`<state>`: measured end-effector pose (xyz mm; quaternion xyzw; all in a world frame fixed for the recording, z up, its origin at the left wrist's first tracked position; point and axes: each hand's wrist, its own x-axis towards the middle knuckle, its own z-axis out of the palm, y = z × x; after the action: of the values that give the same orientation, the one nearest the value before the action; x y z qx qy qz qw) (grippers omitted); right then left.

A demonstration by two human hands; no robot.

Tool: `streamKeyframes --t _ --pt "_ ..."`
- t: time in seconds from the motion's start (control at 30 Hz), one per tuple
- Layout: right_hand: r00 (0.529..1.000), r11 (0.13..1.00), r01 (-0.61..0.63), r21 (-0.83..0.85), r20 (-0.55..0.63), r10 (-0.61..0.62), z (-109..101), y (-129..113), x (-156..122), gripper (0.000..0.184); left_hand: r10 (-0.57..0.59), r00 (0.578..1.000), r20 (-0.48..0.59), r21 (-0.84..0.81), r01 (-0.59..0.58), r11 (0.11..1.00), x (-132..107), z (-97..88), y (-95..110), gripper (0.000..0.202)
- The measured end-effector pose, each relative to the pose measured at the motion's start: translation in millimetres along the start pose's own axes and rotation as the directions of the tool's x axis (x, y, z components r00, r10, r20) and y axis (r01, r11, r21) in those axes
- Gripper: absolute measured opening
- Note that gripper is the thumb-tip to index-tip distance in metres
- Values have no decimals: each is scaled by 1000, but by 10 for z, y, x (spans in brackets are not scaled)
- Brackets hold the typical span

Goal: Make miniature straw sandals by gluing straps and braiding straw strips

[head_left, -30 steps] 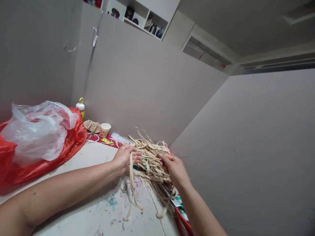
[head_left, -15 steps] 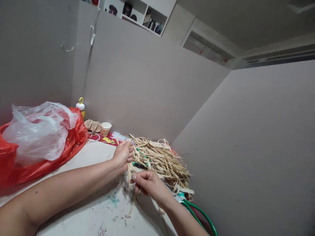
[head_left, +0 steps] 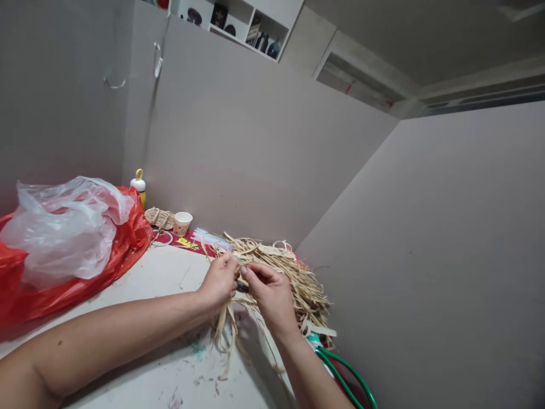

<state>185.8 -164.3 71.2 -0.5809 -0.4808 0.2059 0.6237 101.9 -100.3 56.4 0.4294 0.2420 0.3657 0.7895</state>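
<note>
My left hand (head_left: 220, 281) is closed around some pale straw strips (head_left: 227, 332), whose loose ends hang below it onto the white board. Close against it, my right hand (head_left: 270, 292) pinches with thumb and forefinger at the strips' upper part; exactly what lies between those fingertips is hard to make out. A heap of dry straw (head_left: 306, 287) lies just behind and to the right of both hands. Partly hidden by my fingers, a dark-handled tool (head_left: 242, 288) shows at the heap's near side.
A red plastic bag (head_left: 140, 227) with a clear bag (head_left: 68, 227) on it fills the left. Along the back stand a yellow-and-white bottle (head_left: 138, 184), a woven straw piece (head_left: 160, 217) and a paper cup (head_left: 182, 224). Green handles (head_left: 349, 375) stick out at the lower right.
My right hand has moved up and left, from the hanging strips to beside my left hand. The left hand has shifted slightly right and down.
</note>
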Motion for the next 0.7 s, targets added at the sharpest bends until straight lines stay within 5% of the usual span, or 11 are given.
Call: streamKeyframes --t 0.4,0.7 --pt "971 971 -20 237 -225 75 -85 183 7 25 36 999 14 152 -37 988 13 -2 -78 18" --pt "981 863 -148 483 -41 192 -76 89 -10 28 10 1000 27 142 -14 990 32 -25 -200 18"
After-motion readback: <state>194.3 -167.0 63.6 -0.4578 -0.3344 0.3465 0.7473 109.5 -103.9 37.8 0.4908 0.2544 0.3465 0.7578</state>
